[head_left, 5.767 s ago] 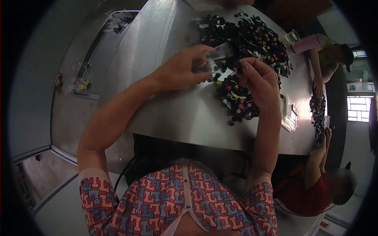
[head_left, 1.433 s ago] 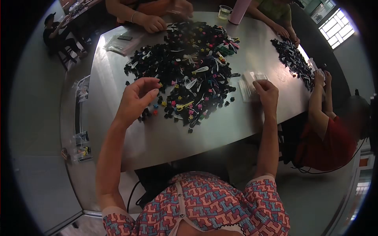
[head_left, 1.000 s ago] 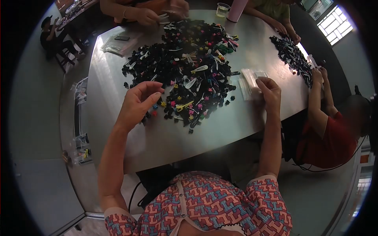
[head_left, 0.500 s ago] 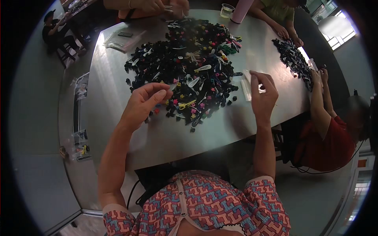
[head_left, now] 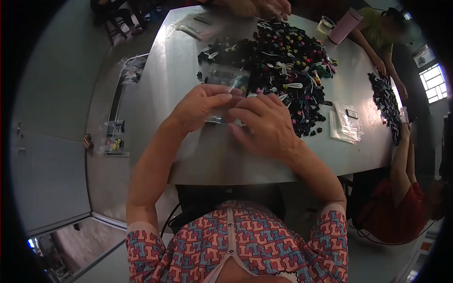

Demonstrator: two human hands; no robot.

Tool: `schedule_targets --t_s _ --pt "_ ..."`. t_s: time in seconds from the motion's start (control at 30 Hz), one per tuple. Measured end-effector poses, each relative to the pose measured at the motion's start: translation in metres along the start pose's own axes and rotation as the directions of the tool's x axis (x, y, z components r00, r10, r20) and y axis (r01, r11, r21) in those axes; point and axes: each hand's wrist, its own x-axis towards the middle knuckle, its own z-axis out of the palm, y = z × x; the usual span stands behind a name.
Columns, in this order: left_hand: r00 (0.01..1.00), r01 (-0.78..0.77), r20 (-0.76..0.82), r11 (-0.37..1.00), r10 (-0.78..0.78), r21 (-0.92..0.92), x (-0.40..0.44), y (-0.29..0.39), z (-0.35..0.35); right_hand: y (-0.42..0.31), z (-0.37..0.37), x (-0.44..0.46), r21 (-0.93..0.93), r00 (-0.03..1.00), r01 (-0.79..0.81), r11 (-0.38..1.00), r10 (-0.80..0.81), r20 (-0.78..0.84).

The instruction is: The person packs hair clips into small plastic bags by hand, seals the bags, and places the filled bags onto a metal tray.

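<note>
A clear plastic bag is held up in front of me, over the near left side of the pile. My left hand pinches it between thumb and fingers. At its lower right side, my right hand has curled fingers closed on the bag, the thumb blurred by motion. Behind and beside both hands spreads a pile of hair clips, mostly black with white, pink and yellow pieces. Part of the pile is hidden by the bag and my hands.
Right of the pile lies a stack of clear bags with a small dark object on it. More bags are at the far left. A pink bottle and a cup stand at the back. Co-workers' hands work around the metal table.
My right hand has moved left from the stack of bags to meet my left hand. A clear bag is now between them. The view has shifted to the left.
</note>
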Motion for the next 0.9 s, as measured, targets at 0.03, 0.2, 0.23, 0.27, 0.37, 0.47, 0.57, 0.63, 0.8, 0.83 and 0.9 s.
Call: schedule_targets --t_s 0.03,0.2,0.23,0.27,0.37,0.47,0.57,0.63,0.8,0.83,0.9 --pt "0.999 -0.036 -0.005 0.999 0.036 0.023 0.0 0.001 0.003 0.003 0.0 -0.002 0.009 1.0 0.005 1.0 -0.005 0.004" --pt "0.989 -0.149 0.002 0.981 0.15 0.126 0.006 -0.011 -0.001 0.02 0.006 -0.011 0.025 0.97 -0.095 0.995 0.098 -0.22" --pt "0.99 -0.141 -0.001 0.975 0.144 0.17 0.003 -0.007 0.005 0.021 0.005 -0.011 0.03 0.96 -0.142 0.989 0.145 -0.24" --pt "0.99 -0.135 -0.002 0.968 0.138 0.214 0.001 -0.005 0.009 0.022 0.005 -0.009 0.032 0.96 -0.143 0.989 0.147 -0.238" --pt "0.977 -0.201 -0.004 0.933 0.212 0.299 0.002 -0.015 0.01 0.018 0.004 -0.003 0.062 0.947 -0.173 0.983 0.184 -0.264" --pt "0.983 -0.142 -0.049 0.908 0.175 0.395 -0.001 -0.011 0.018 0.013 0.005 0.003 0.025 0.944 -0.202 0.979 0.201 -0.262" --pt "0.971 -0.153 -0.095 0.876 0.219 0.458 -0.002 -0.013 0.022 0.011 0.003 0.008 -0.057 0.949 -0.278 0.959 0.265 -0.172" --pt "0.971 -0.158 -0.081 0.856 0.226 0.492 -0.003 -0.009 0.023 0.01 -0.001 0.011 -0.039 0.937 -0.344 0.938 0.341 -0.07" --pt "0.963 -0.227 0.018 0.771 0.269 0.595 0.001 -0.014 0.012 0.015 -0.01 0.014 0.041 0.932 -0.361 0.932 0.358 0.064" --pt "0.951 -0.296 0.11 0.749 0.289 0.593 0.0 -0.008 0.013 0.015 -0.01 0.015 0.062 0.94 -0.338 0.939 0.333 0.078" --pt "0.93 -0.366 0.204 0.726 0.305 0.583 -0.006 0.009 0.014 0.01 -0.012 0.017 0.071 0.948 -0.315 0.947 0.309 0.083"
